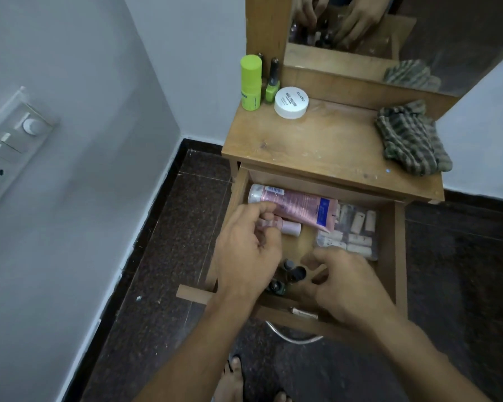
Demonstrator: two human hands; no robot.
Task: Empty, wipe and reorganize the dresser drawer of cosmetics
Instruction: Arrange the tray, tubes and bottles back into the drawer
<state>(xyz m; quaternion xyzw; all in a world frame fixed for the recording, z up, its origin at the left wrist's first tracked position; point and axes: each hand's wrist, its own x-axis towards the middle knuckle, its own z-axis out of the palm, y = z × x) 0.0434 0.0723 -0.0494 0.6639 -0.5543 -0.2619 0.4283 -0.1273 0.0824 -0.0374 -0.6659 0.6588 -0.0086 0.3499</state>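
Drawer (400,256) sits open, pink tube (296,206) lying left-to-right along its far side just beyond my left hand (249,250) pinching a small pink bottle (291,228), right hand (349,285) curled by the near dark bottles (295,272), grip unclear tbh.

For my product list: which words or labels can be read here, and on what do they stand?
"ZUDIO": on the white jar lid, seen upside down.
"NAIL POLISH": below it on the same lid; the smaller lines are blurred.
Pink tube: print too blurred.
Green stick: label too small.
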